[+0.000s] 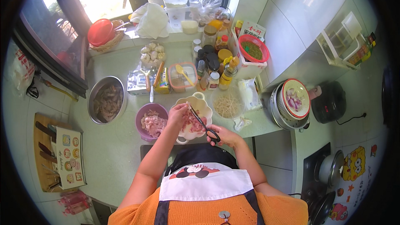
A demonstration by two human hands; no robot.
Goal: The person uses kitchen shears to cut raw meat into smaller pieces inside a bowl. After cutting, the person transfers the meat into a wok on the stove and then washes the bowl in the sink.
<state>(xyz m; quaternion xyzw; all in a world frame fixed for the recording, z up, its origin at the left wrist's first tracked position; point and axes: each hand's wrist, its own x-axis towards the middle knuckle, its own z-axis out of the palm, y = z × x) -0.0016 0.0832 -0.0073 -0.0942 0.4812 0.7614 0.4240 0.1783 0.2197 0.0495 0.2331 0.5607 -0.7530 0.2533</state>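
Over a white scalloped bowl (193,138) with two handles, my right hand (223,136) grips black-handled scissors (199,118), their blades pointing up and to the left. Pieces of raw pink meat (189,126) lie in that bowl. My left hand (178,114) is closed in a pinch close to the blade tips; what its fingers hold is too small to make out. Beside my left wrist, a purple bowl (138,118) is filled with more raw meat (153,124). A shallow bowl of pale bean sprouts (227,102) stands to the right of the scalloped bowl.
Shrimp fill a steel bowl (122,110) at left. Garlic (152,53), a lidded container (182,85) with a yellow spoon, and sauce bottles (226,78) stand behind. Stacked colanders (273,105) hold cut onion at right. A knife block (71,158) is left; a stove (310,171), right.
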